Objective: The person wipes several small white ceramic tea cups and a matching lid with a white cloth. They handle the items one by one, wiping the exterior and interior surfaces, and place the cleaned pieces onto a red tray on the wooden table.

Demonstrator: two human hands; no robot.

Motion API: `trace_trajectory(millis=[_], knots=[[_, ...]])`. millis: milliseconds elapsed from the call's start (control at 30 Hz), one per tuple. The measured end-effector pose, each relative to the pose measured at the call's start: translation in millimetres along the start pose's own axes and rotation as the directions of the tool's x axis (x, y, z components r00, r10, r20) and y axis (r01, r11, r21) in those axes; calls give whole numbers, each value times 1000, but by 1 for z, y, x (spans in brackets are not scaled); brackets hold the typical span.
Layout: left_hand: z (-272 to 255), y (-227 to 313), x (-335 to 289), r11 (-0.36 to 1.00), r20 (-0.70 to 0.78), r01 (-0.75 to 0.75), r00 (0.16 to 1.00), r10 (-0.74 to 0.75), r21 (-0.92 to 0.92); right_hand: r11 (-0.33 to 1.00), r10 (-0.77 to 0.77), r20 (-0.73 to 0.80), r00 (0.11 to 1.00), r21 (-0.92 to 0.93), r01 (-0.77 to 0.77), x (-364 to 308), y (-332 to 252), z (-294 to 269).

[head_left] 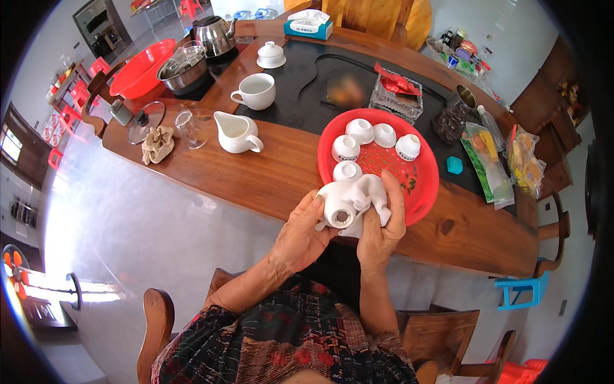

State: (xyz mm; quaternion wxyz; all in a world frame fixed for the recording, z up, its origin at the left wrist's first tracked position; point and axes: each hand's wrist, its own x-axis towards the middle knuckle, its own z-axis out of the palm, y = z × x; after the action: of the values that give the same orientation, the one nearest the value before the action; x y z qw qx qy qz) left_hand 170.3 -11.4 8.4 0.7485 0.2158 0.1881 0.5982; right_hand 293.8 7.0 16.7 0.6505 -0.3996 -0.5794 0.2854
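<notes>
Over the table's near edge, my left hand (pixel 299 229) grips a small white teacup (pixel 341 217), its ring-shaped foot facing me. My right hand (pixel 382 235) is closed on a white cloth (pixel 373 191) pressed against the cup's side. Part of the cup is hidden by the cloth and fingers. Just beyond my hands is a round red tray (pixel 427 173) with a gold and green pattern. Several small white teacups (pixel 360 132) stand upside down along its left and far side.
Left of the tray stand a white pitcher (pixel 236 133), white mug (pixel 257 91), lidded white bowl (pixel 271 55), glass cup (pixel 191 129) and crumpled brown cloth (pixel 157 144). A steel kettle (pixel 214 37) and red basin (pixel 144 69) are farther left. Snack bags (pixel 526 155) lie right.
</notes>
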Motion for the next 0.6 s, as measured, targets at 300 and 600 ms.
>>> trace_trajectory(millis=[300, 600], knots=[[4, 10, 7, 993, -144, -119, 982, 121, 21, 898, -230, 174, 958, -343, 277, -38, 4, 20], [-5, -2, 2, 990, -153, -107, 981, 121, 95, 583, -574, 251, 779, -543, 605, -13, -6, 25]])
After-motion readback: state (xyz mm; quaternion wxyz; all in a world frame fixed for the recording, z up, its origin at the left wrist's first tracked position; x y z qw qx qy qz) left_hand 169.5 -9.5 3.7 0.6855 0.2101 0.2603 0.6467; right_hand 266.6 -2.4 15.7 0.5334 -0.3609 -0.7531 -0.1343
